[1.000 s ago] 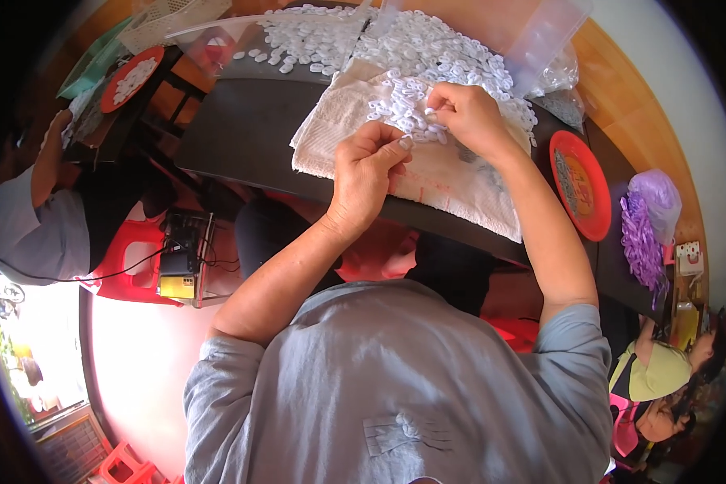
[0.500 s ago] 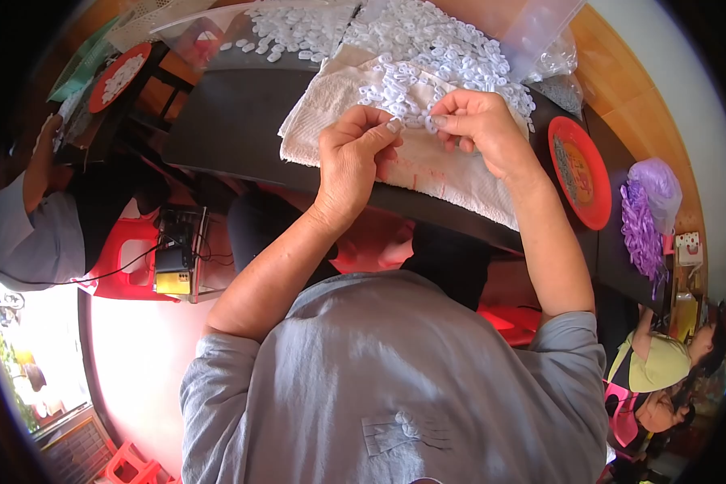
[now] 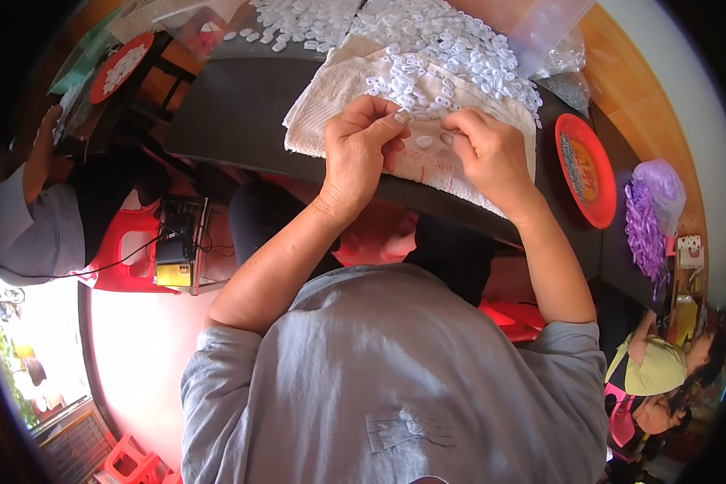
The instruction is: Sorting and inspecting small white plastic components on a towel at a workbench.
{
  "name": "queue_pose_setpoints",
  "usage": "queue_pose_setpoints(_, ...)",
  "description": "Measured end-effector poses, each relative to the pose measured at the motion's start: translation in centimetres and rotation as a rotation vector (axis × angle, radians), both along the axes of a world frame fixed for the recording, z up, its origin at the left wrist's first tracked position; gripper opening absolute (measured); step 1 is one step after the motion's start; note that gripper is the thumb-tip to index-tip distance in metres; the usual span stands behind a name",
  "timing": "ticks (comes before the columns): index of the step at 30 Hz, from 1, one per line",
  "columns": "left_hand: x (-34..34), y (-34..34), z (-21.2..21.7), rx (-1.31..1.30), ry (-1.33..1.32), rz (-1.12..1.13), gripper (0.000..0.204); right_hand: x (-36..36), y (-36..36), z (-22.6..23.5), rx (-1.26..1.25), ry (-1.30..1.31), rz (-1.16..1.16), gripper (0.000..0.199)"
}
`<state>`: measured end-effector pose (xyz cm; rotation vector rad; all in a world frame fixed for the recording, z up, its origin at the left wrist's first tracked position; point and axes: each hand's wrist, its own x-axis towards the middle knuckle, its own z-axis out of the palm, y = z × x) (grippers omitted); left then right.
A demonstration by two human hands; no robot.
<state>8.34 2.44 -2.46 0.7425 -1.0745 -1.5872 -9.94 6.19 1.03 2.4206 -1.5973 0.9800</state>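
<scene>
My left hand [image 3: 356, 149] is closed over the towel, thumb and forefinger pinched together; whatever lies between the tips is too small to make out. To its right, my right hand [image 3: 490, 153] has its fingers curled in, slightly blurred, and their contents are hidden. A single white oval plastic piece [image 3: 424, 141] shows against the towel between the hands. Just beyond the fingertips lies a loose heap of small white oval pieces [image 3: 403, 79], some with open centres. Underneath is a cream towel [image 3: 319, 105] with red markings near its front edge.
A larger pile of white pieces [image 3: 427, 28] covers the dark table's [image 3: 234, 109] far side. A red plate [image 3: 595, 194] with small grey bits sits right, beyond it a purple bundle [image 3: 645, 222]. Other people [image 3: 36, 218] sit left and right [image 3: 657, 363].
My right hand has moved away from the left and down toward me, its fingers curling in. A white oval piece now shows between the hands. My left hand keeps its pinch.
</scene>
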Motion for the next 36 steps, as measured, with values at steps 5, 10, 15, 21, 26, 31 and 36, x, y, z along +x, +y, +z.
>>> queue_pose_setpoints(5, -0.1, 0.0, 0.1, 0.009, 0.002, 0.0, 0.008, 0.9, -0.1, -0.4, 0.162, 0.313, -0.181, 0.008)
queue_pose_setpoints(10, -0.1, -0.1, -0.3, -0.01, 0.021, 0.003, 0.007, 2.6, -1.1, -0.4, 0.158, 0.286, -0.176, 0.01)
queue_pose_setpoints(15, -0.1, -0.2, -0.4, -0.014, 0.066, 0.014, 0.009, 2.5, -1.7, -0.6, 0.165, 0.18, -0.013, 0.005)
queue_pose_setpoints(21, 0.0, 0.0, -0.1, 0.006, 0.085, 0.028, 0.008, 2.4, -1.7, -1.4, 0.088, -0.037, 0.096, 0.005)
queue_pose_setpoints(26, 0.0, 0.0, 0.1, 0.034, 0.047, 0.034, 0.01, 1.4, -2.1, -0.7, 0.483, -0.813, 0.099, 0.007)
queue_pose_setpoints(31, -0.2, 0.0, 0.4, 0.045, -0.002, 0.046, 0.012, 1.7, -1.7, 0.3, 0.561, -1.015, 0.091, 0.009)
queue_pose_setpoints(36, -0.3, 0.2, 1.1, 0.035, -0.039, 0.095, 0.011, 1.8, -1.4, 0.6, 0.539, -1.056, 0.099, 0.01)
